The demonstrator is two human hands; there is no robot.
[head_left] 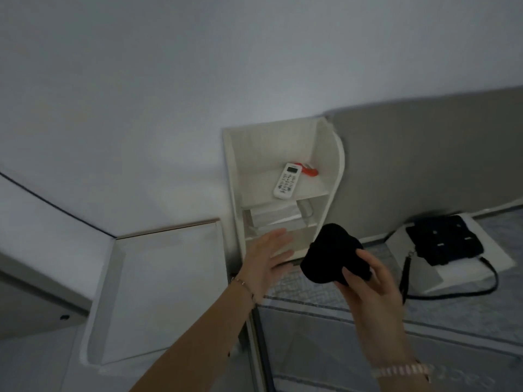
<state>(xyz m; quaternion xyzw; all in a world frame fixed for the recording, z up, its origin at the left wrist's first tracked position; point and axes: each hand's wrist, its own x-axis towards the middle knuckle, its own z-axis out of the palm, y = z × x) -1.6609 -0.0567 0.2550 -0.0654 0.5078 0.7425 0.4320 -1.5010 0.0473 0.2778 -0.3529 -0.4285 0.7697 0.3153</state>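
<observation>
My right hand grips a bunched black cloth, thumb and fingers curled round its lower edge, just in front of the white bedside shelf unit. My left hand is flat with straight fingers, reaching toward the shelf's lower compartment; I cannot tell whether it touches it. A white remote control lies on the upper shelf beside an orange object. A silvery packet fills the middle compartment.
A white box-like surface stands left of the shelf. A grey headboard runs behind a bare quilted mattress. A black bag with a strap rests on a white pillow at the right.
</observation>
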